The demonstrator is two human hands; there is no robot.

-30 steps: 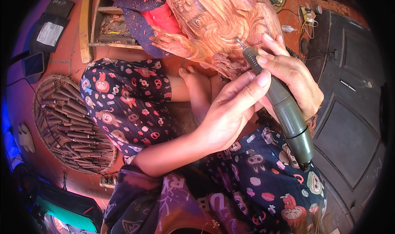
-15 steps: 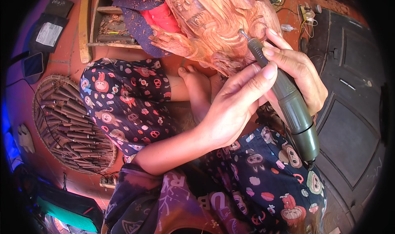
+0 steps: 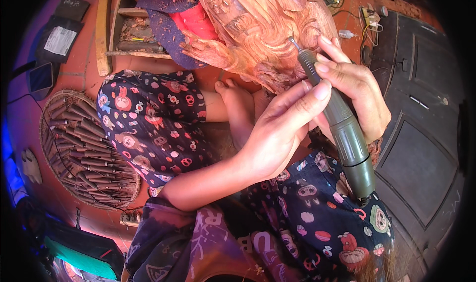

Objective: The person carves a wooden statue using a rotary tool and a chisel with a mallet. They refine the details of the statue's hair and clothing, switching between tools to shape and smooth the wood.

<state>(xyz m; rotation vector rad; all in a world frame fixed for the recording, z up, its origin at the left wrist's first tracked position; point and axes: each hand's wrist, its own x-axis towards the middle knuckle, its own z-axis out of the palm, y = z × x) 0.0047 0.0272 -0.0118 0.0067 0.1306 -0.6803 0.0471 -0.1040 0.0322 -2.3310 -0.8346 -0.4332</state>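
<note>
A dark green rotary carving tool [image 3: 343,129] lies slantwise across both my hands, its thin metal burr touching or close to the carved wooden piece [image 3: 248,34]. My right hand [image 3: 364,91] wraps the handle from the right, with fingertips near the tool's ribbed neck. From the left, my left hand [image 3: 280,128] closes on the handle, its thumb laid along the side; its other fingers are partly hidden. Flowing curved grooves cover the reddish wood, which rests beyond my crossed legs on dark cloth [image 3: 168,29] with red fabric showing beside it.
At left, a round woven basket [image 3: 134,195] holds many wooden-handled tools. A wooden box [image 3: 115,34] with shavings stands at the upper left, near a phone [image 3: 40,78]. Dark panelled wood [image 3: 421,168] lies at right. A power strip [image 3: 371,16] with cords sits at the upper right.
The rear end of the rotary tool has swung a little left, and my right hand has shifted slightly left with it. The burr stays over nearly the same spot on the carving.
</note>
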